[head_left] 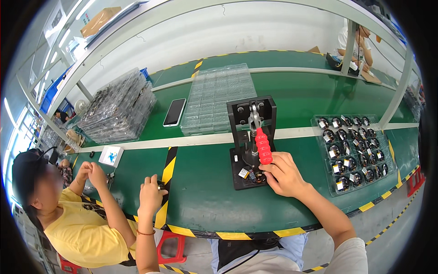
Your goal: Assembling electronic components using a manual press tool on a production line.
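Note:
My left hand (pixel 152 196) is closed above the striped tape on the green table, with a small dark part (pixel 160 185) showing at its fingertips. My right hand (pixel 286 177) is at the base of a black toggle-clamp fixture (pixel 252 109), its fingers bent together just beside the lower end of the red ribbed handle (pixel 263 147). Whatever those fingers pinch is hidden. On the fixture's base plate lies a small electronic assembly (pixel 248 174) with a white-labelled piece and dark wires. The handle points down toward me.
On the right, a clear tray (pixel 323 153) holds several small wired assemblies. Stacked clear trays (pixel 219 98) and a phone (pixel 174 112) lie behind the rail, with bagged trays (pixel 118 107) farther left. A co-worker in yellow (pixel 86 233) sits at left, near a white box (pixel 111 156).

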`<act>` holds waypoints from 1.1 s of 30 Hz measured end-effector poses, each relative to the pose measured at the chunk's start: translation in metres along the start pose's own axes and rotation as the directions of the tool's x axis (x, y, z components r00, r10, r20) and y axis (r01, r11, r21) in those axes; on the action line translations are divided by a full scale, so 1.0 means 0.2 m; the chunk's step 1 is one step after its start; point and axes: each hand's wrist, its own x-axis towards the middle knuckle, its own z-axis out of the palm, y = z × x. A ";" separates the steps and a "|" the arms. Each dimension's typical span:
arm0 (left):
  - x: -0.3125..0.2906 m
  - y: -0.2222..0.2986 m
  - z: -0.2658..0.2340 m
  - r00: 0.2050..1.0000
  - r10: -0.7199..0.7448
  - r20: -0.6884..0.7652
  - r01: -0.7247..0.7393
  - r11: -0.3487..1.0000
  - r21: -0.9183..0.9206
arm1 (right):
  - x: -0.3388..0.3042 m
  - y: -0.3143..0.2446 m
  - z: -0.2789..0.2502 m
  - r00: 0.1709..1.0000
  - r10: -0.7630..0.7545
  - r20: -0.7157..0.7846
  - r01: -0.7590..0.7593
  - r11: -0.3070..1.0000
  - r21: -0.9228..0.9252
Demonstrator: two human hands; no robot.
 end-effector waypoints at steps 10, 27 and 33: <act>-0.05 0.56 -0.11 0.896 0.436 0.084 -0.120 0.421 -0.899 | 0.13 -0.27 -0.10 0.994 0.102 -0.050 -0.084 0.958 0.273; -0.04 1.02 0.07 0.841 0.540 -0.028 -0.114 0.126 -0.985 | 0.02 -0.10 -0.08 0.969 -0.248 -0.005 0.248 0.969 0.012; -0.06 1.04 0.15 0.772 0.507 -0.384 -0.501 0.114 -0.858 | 0.01 -0.11 -0.02 0.988 0.052 -0.146 -0.009 0.960 0.279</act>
